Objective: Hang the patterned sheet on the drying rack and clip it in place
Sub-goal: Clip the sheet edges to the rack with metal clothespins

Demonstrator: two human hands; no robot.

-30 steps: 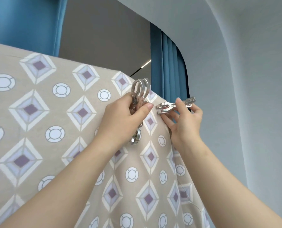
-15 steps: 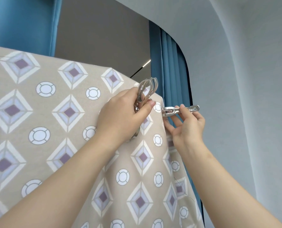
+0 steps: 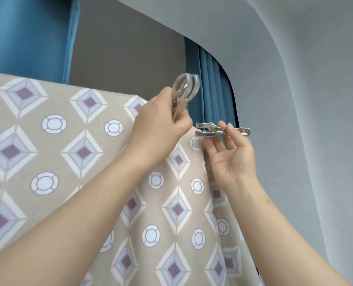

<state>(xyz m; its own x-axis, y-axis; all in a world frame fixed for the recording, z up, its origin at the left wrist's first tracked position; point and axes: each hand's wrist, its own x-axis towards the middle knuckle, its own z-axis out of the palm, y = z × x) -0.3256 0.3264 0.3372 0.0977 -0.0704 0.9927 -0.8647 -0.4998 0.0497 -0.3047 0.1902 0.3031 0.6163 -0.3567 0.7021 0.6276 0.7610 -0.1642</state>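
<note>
Sheet (image 3: 72, 162) hangs draped over something I cannot see, likely the rack's top bar, with its beige diamond-and-circle pattern facing me and its right corner falling away below my hands. My left hand (image 3: 159, 129) is clenched at that top corner, gripping a bunch of spare metal clips (image 3: 185, 89) that stick up above my knuckles. My right hand (image 3: 231, 159) holds one metal clip (image 3: 221, 131) level between thumb and forefinger, the other fingers loose, its mouth at the sheet's edge just beside my left thumb. Blue curtains (image 3: 210, 89) hang behind.
</note>
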